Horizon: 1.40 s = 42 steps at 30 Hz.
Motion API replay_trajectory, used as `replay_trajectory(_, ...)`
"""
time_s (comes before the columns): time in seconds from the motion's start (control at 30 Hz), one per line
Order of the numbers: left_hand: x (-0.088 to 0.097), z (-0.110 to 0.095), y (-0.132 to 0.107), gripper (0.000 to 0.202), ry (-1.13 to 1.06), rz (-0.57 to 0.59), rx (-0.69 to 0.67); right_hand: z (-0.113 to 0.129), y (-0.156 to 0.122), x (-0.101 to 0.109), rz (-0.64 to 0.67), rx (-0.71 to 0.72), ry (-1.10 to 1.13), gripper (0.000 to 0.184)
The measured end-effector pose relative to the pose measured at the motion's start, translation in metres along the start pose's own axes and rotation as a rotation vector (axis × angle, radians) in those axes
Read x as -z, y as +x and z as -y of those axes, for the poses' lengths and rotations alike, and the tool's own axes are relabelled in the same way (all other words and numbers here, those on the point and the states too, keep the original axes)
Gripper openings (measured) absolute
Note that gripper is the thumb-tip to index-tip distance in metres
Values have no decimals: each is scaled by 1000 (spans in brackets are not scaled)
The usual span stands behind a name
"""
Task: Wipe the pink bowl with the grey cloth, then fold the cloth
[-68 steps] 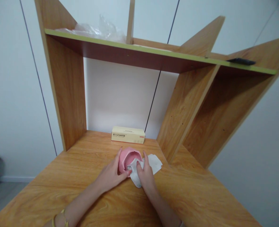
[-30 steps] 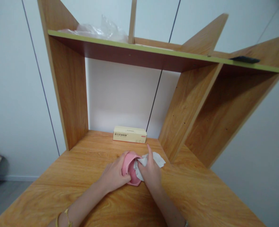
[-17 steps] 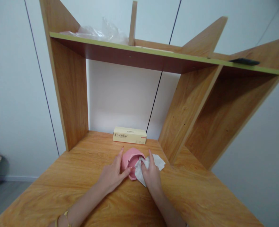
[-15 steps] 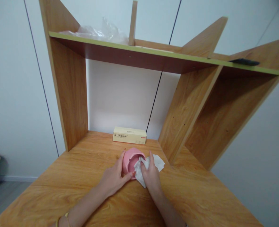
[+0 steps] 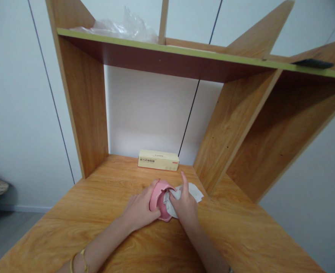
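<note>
A pink bowl (image 5: pixel 155 195) is tipped on its side above the wooden desk, its opening facing right and toward me. My left hand (image 5: pixel 141 208) grips it from the left, thumb over the near rim and fingers round the outside. In my right hand (image 5: pixel 186 204) is a white tissue (image 5: pixel 171 206), pressed against the inside of the bowl at its right edge. The right index finger points up, away from the tissue; the other fingertips are partly hidden. Part of the white tissue spreads out behind the right hand.
A cream-coloured box (image 5: pixel 158 160) with printed lettering stands at the back of the desk (image 5: pixel 99 216). Wooden uprights (image 5: pixel 90 110) flank it. Overhead, the shelf (image 5: pixel 144 51) carries a clear plastic bag (image 5: pixel 127 28) and a dark flat item (image 5: pixel 313 63) at the right.
The bowl has turned in my left hand, whose thumb and fingers have shifted along it. My right index finger has lifted higher. The camera view has tilted slightly downward.
</note>
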<state>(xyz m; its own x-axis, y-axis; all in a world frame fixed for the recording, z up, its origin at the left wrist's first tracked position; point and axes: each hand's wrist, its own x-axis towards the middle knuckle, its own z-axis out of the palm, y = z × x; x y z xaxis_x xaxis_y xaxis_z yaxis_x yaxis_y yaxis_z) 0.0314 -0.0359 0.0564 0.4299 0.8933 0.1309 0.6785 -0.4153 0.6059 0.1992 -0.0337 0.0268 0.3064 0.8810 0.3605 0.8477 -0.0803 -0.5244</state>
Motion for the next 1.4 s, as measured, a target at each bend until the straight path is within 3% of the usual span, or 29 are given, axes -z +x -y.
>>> replay_trajectory(0.1, 2, 0, -1, 80, 3, 5, -40, -1, 0, -1, -39, 63, 23, 72)
replay_trajectory(0.2, 4, 0, -1, 78, 29, -1, -55, -3, 0, -6, 23, 63, 79, 71)
replay_trajectory(0.3, 4, 1, 0, 71, 69, -28, -1, -4, 0, -10, 90, 34, 149, 67)
replay_trajectory(0.47, -2, 6, 1, 69, 16, -119, 88, -6, -4, -15, 67, -49, 231, 63)
replay_trajectory(0.63, -9, 8, 0, 79, -61, -50, 17, -4, -8, -20, 69, -67, 338, 66)
replay_trajectory(0.87, -1, 7, 1, 75, -17, -32, 54, 3, -4, -13, 75, -64, 211, 75)
replay_trajectory(1.13, 13, -1, -3, 75, 66, 40, -29, 2, -4, -5, -63, 114, 16, 74)
replay_trajectory(1.3, 7, 6, 0, 72, 52, 0, -2, 4, -5, -8, 42, 25, 14, 67)
replay_trajectory(1.4, 1, 11, 2, 66, -14, -89, -10, 1, -4, -9, 74, 5, 37, 64)
